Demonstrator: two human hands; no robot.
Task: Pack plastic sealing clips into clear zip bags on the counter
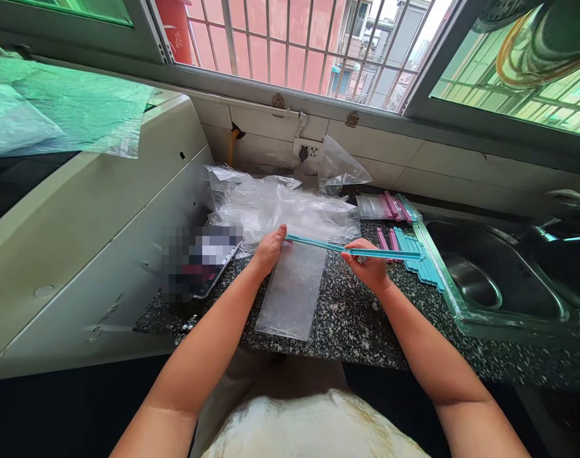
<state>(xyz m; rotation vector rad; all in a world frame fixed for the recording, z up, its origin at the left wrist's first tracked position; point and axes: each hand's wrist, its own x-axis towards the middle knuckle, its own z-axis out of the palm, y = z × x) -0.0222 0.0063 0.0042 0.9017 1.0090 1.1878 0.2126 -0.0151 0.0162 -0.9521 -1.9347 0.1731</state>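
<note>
Holding a teal sealing stick [352,249] level across the top edge of a clear plastic bag [294,289] flat on the speckled worktop [352,324]: left hand [269,248] pinching the stick's left end, right hand [369,262] closed round it nearer the middle. Stick apparently aligned with the bag mouth but, by the look of it, not yet clipped shut. More teal and pink sticks [414,254] waiting beside the sink [485,280]; heap of loose bags [271,203] behind.
</note>
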